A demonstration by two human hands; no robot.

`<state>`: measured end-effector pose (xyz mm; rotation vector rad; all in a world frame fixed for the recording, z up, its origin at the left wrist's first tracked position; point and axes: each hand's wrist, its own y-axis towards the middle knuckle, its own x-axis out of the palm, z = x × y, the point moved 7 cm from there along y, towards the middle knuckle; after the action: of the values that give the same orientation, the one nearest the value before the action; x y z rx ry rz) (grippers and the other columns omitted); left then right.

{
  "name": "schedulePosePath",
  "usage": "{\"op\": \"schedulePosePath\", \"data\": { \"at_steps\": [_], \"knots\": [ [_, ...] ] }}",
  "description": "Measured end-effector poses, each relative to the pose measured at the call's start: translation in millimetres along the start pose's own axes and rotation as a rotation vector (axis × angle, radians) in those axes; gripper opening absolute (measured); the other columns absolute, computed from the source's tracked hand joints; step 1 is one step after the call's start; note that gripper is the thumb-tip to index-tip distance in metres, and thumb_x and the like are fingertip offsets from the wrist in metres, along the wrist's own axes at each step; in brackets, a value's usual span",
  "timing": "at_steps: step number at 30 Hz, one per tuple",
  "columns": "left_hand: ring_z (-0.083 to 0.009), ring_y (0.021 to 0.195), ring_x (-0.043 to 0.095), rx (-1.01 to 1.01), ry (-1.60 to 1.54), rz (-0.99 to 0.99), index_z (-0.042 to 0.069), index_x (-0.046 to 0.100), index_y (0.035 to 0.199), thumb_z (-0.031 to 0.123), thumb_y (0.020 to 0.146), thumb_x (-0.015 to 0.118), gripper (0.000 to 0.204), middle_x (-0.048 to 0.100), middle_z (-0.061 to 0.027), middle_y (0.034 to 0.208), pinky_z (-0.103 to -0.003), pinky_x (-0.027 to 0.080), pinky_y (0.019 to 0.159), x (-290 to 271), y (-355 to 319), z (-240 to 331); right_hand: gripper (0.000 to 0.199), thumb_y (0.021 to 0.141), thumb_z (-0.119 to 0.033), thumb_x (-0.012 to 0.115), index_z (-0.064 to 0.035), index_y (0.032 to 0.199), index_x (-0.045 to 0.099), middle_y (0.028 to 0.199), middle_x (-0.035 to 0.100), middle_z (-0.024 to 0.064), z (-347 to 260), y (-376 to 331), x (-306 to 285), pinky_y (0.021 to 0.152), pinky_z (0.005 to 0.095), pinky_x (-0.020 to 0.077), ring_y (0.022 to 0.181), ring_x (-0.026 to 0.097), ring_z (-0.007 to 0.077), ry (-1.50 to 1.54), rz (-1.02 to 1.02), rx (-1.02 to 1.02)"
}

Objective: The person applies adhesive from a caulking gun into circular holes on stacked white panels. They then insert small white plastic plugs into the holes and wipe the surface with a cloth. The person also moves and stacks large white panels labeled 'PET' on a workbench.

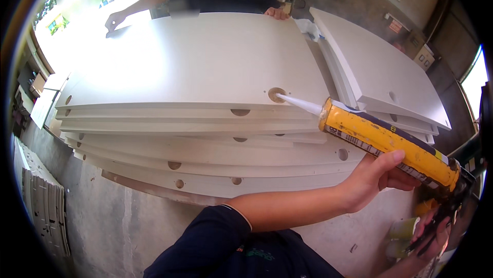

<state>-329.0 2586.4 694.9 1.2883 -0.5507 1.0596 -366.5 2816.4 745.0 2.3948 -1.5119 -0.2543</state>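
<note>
A yellow caulking gun (pixel 390 142) with a sealant cartridge slants across the right side. Its white nozzle (pixel 303 104) has its tip at a round hole (pixel 277 94) near the front edge of the top white panel (pixel 205 57). Beneath the barrel, my left hand (pixel 377 175) cradles it, thumb along the side and fingers curled under. At the lower right, my right hand (pixel 434 237) grips the black handle and trigger (pixel 436 221), partly in shadow. Several similar panels with round holes are stacked below the top one.
Across the stack stands another person in a dark shirt, one hand (pixel 277 13) on the panel's far edge, the other (pixel 114 21) at the far left corner. A second panel stack (pixel 385 62) stands right. Thin boards (pixel 46 206) are piled on the left floor; cans (pixel 403 228) stand lower right.
</note>
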Motion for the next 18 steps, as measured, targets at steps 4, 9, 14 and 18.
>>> {"op": "schedulePosePath", "data": {
  "at_steps": [4, 9, 14, 18],
  "knots": [
    [-0.0242, 0.097, 0.067, 0.002, 0.001, -0.006, 0.000, 0.045, 0.127, 0.042, 0.092, 0.058, 0.057, 0.062, -0.0190, 0.115, -0.034, 0.056, 0.085, 1.5, -1.3, 0.2, 0.048, 0.098, -0.046, 0.045, 0.0002, 0.086, 0.045, 0.052, 0.046, 0.0100, -1.6, -1.5, -0.1, 0.032, 0.0244, 0.0361, 0.034, 0.042, 0.0160, 0.004, 0.010, 0.004],
    [-0.0243, 0.097, 0.067, -0.001, -0.011, -0.023, -0.001, 0.045, 0.127, 0.042, 0.091, 0.058, 0.057, 0.062, -0.0190, 0.115, -0.034, 0.056, 0.085, 4.2, -4.9, 0.4, 0.048, 0.098, -0.046, 0.046, 0.0007, 0.088, 0.045, 0.053, 0.046, 0.0094, -3.8, -6.3, -2.9, 0.032, 0.0245, 0.0362, 0.035, 0.043, 0.0156, -0.012, 0.015, -0.026],
    [-0.0239, 0.096, 0.068, -0.043, 0.013, -0.007, -0.001, 0.044, 0.127, 0.042, 0.091, 0.058, 0.058, 0.061, -0.0197, 0.115, -0.033, 0.057, 0.083, 7.2, -5.8, -2.6, 0.048, 0.097, -0.047, 0.048, -0.0001, 0.089, 0.046, 0.057, 0.047, 0.0085, 1.5, -16.9, -5.2, 0.035, 0.0253, 0.0403, 0.040, 0.047, 0.0157, 0.016, 0.072, -0.018],
    [-0.0237, 0.094, 0.068, -0.092, 0.087, 0.009, -0.001, 0.042, 0.128, 0.043, 0.091, 0.059, 0.059, 0.061, -0.0206, 0.114, -0.032, 0.057, 0.082, 6.4, -10.4, -3.8, 0.047, 0.097, -0.047, 0.049, -0.0009, 0.090, 0.046, 0.063, 0.047, 0.0079, 15.1, -29.7, -6.3, 0.038, 0.0257, 0.0431, 0.045, 0.050, 0.0159, 0.058, 0.029, 0.031]
  ]
}}
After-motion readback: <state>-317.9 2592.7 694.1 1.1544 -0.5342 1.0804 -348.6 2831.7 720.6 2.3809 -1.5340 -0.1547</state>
